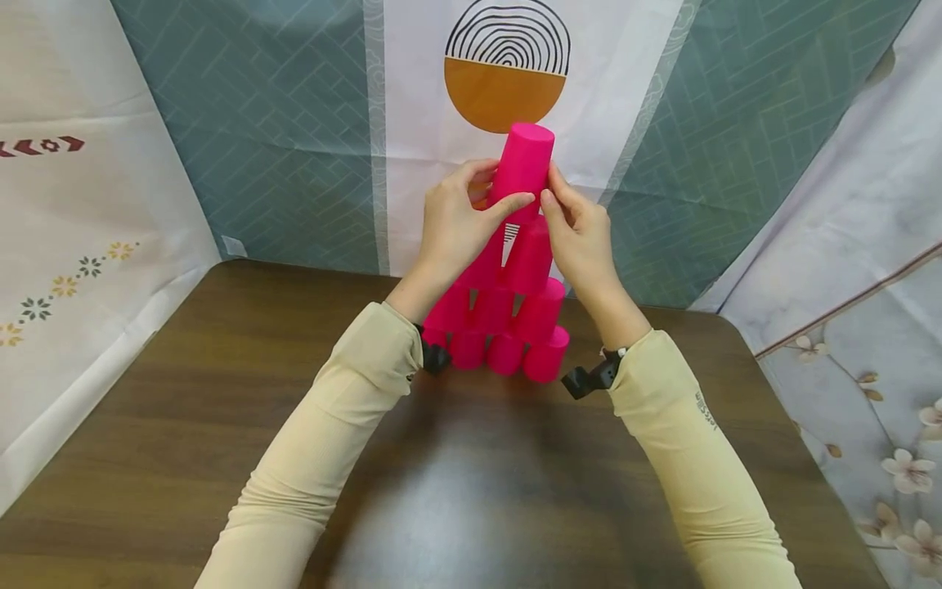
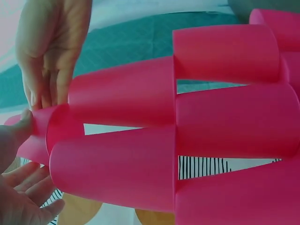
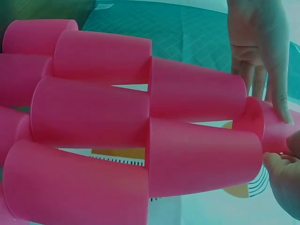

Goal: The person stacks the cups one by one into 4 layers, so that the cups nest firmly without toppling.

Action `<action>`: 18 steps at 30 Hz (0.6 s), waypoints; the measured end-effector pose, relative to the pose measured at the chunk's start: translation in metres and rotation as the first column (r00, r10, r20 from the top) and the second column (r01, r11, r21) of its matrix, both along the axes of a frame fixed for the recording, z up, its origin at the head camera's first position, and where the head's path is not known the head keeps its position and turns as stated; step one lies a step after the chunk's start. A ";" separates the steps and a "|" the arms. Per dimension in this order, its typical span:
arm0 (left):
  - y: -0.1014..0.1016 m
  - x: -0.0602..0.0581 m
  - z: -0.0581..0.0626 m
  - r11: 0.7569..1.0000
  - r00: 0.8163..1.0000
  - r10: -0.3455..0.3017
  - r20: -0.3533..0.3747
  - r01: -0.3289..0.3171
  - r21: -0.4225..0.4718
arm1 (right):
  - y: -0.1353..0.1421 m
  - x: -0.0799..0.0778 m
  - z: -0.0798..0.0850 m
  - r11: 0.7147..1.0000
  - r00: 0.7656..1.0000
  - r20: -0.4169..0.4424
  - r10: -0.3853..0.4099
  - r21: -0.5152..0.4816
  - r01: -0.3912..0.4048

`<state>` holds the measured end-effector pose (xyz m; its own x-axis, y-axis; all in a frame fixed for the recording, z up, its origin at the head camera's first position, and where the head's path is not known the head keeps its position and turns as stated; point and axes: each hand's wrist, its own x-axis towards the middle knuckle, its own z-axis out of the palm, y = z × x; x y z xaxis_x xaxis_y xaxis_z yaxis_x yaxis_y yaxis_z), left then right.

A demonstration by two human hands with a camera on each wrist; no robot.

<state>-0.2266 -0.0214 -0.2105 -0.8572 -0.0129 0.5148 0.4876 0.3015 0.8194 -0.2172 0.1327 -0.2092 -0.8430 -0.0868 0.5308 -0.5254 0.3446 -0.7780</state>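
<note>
An upside-down pink plastic cup stands at the very top of a stack of matching pink cups. My left hand holds its left side, thumb across the front and fingers around behind. On the opposite side my right hand pinches the cup low down, near its rim. In the left wrist view, the top cup overlaps the ends of two cups in the row beneath. The right wrist view shows the same top cup between thumb and fingers of both hands.
The stack narrows upward in rows on a brown wooden table. Close behind it hangs a green and white cloth with an orange half-circle print. Patterned cloths border the sides. Dark wrist cameras sit beside the lower cups.
</note>
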 end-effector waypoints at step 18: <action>-0.008 0.006 0.002 0.971 0.995 -0.056 0.083 0.073 -0.229 | 0.013 0.010 -0.002 1.000 0.995 0.099 -0.024 -0.017 0.026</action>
